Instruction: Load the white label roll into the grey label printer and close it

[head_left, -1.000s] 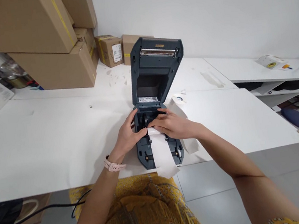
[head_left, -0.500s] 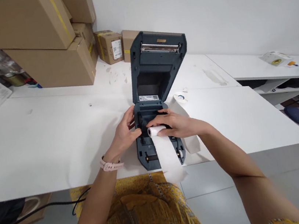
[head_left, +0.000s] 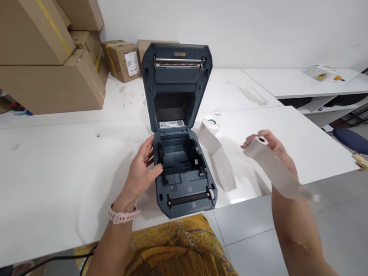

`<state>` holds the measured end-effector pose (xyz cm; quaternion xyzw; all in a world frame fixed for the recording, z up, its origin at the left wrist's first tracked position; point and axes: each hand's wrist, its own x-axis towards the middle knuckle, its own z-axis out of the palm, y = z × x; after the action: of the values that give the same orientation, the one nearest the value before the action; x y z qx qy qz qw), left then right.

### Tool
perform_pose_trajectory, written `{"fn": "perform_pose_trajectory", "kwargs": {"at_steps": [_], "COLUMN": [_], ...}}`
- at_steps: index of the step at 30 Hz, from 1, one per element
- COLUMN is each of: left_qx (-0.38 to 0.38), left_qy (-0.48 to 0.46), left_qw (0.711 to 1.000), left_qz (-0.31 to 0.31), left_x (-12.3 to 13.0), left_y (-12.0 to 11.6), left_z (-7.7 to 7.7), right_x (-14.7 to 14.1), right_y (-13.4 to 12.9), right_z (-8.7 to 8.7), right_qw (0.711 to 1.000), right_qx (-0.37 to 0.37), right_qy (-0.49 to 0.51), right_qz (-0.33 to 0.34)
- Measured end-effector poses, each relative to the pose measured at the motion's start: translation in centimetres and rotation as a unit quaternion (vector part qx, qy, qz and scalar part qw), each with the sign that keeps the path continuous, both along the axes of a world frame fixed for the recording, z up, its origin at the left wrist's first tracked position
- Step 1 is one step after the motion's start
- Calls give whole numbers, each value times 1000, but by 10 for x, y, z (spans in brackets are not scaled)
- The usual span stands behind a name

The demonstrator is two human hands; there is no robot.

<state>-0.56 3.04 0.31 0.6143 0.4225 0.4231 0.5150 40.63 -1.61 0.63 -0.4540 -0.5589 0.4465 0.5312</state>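
Note:
A dark grey label printer stands on the white table with its lid raised, and its inner bay holds no roll. My left hand grips the printer's left side, thumb on the top edge and fingers along the outer wall. Off to the right of the printer, my right hand holds a small white paper roll in the air. A loose strip of its paper hangs down toward me, blurred at the end. Some right-hand fingers are hidden behind the paper.
Another label roll lies right of the printer, a long backing strip trailing from it. Cardboard boxes are stacked at the back left. The table's front edge is close to my body. A blue stool stands at the right.
My right hand has lifted the paper roll out of the printer bay and carried it right. My left hand stays on the printer's side. The view has shifted slightly right.

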Motion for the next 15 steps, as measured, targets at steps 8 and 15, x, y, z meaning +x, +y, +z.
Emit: {"fn": "perform_pose_trajectory", "kwargs": {"at_steps": [8,15], "left_qx": [-3,2], "left_qy": [7,21], "left_qw": [1000,1000], "left_qz": [6,-21], "left_x": [-2,-5], "left_y": [1,1], "left_z": [-4,-1], "right_x": [15,20], "right_y": [40,34], "right_z": [-35,-30], "right_qw": [990,993], "right_qx": [-117,-103], "right_qy": [-71,-63], "right_qz": [43,-5]}}
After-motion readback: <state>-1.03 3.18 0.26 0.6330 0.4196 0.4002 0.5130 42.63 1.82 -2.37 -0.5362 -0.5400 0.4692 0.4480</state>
